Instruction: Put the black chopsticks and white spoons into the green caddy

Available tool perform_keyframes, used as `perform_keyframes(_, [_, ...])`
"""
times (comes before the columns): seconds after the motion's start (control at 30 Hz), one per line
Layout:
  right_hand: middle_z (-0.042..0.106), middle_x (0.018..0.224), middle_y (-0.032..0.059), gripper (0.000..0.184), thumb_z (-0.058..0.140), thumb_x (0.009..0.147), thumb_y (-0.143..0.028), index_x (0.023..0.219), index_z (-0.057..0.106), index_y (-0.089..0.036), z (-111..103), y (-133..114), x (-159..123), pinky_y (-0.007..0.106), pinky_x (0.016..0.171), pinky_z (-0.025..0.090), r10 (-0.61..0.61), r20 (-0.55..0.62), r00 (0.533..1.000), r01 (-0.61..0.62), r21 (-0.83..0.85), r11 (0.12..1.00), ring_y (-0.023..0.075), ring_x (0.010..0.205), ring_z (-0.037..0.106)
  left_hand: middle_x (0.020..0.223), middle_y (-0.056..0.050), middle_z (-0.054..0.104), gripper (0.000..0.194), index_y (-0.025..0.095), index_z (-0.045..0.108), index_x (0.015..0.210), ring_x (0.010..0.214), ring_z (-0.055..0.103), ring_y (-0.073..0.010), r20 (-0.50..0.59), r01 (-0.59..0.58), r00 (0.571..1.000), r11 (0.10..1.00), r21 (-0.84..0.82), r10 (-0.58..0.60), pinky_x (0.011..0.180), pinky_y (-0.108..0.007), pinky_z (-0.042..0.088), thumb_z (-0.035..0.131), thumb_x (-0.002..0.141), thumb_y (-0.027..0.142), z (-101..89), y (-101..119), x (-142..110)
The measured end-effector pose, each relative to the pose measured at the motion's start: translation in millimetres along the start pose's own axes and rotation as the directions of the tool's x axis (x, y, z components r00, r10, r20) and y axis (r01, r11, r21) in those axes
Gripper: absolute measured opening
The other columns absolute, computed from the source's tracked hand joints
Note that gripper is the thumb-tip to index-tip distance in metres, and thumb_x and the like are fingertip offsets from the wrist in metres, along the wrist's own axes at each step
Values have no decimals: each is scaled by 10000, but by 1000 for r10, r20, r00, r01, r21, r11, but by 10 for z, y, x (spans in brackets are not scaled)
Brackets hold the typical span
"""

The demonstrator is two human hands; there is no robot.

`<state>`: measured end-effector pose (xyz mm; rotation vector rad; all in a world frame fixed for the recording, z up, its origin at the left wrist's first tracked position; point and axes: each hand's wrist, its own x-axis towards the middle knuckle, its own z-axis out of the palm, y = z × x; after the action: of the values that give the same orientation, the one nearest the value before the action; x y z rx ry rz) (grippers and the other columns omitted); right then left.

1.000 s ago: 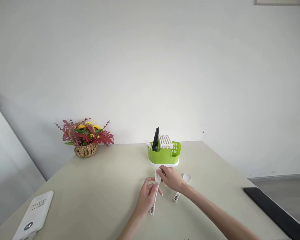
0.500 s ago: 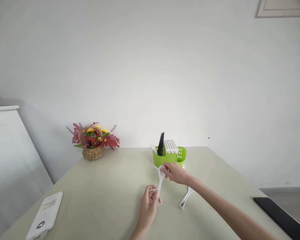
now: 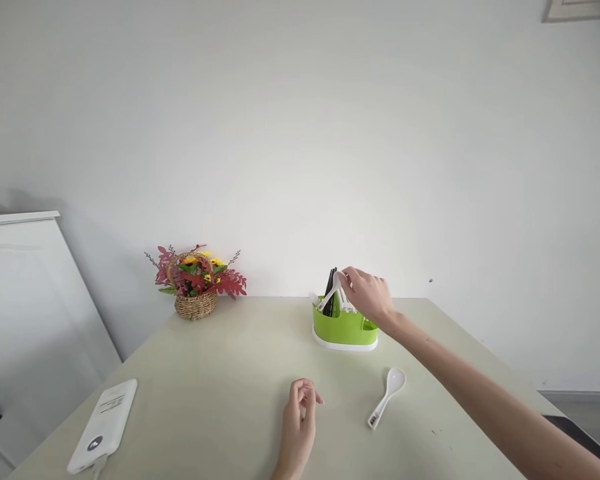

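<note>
My right hand [image 3: 366,293] is closed on the bowl end of a white soup spoon [image 3: 334,287]. The spoon slants handle-down over the left part of a green utensil holder [image 3: 343,328], its handle end at the opening. Black chopsticks [image 3: 329,300] stand there, and another white spoon [image 3: 314,300] leans at the left rim. In front of the holder lies one more white spoon [image 3: 387,393], flat on the table, bowl pointing away. My left hand [image 3: 299,417] rests nearer to me, loosely curled and open, holding nothing.
A wicker basket of artificial flowers [image 3: 196,307] stands at the back left of the table [image 3: 220,387]. At the left edge lies a white power bank [image 3: 105,423] with a cable. A dark flat object [image 3: 575,433] shows at the right edge. A white cabinet [image 3: 35,300] stands left.
My right hand has carried the spoon up and away from me to the green holder. My left hand has let go of its handle. The view has shifted slightly left.
</note>
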<state>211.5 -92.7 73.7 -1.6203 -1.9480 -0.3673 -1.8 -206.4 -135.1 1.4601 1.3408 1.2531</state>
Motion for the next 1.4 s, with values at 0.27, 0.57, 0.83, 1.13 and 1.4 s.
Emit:
perform_keyframes(0.27, [759,963,174,417,289,1102,-244,995,679,-145,319,-72,187,363,843,397,-177,113,978,192,-132,973,268,934,684,894,-81,701,509,226,576,1013,855,622,-230,4,-1,1000,999,40,1,604,-274,392,433,958,712,16,42,-41])
perform_keyframes(0.57, [766,1030,196,219,631,878,-49,1078,699,-110,711,-187,173,375,898,401,-265,303,915,327,-177,928,307,1015,689,867,-73,688,435,234,570,983,848,613,-228,29,-26,999,996,80,24,634,-278,417,444,984,651,40,-8,-62])
perform_keyframes(0.83, [762,1011,220,180,589,926,-73,1074,686,-104,1049,-314,152,375,885,388,-209,365,907,286,-172,943,322,995,716,853,-80,689,427,228,590,950,832,617,-228,50,-64,997,992,107,59,630,-282,430,445,986,628,53,-49,-69])
perform_keyframes(1.13, [765,965,190,198,475,1004,-141,1064,663,-127,1158,-383,141,369,876,370,-148,376,915,216,-145,966,286,902,727,849,-86,683,435,229,610,936,795,588,-222,49,-62,997,993,102,57,632,-290,424,450,973,632,62,-67,-80])
perform_keyframes(1.4, [762,1012,182,198,517,978,-163,1141,622,-121,954,-374,-45,389,953,329,-238,333,912,281,-86,956,303,973,707,855,-90,705,367,224,607,953,799,604,-222,70,-83,995,986,145,74,654,-301,431,444,994,551,57,-51,-81])
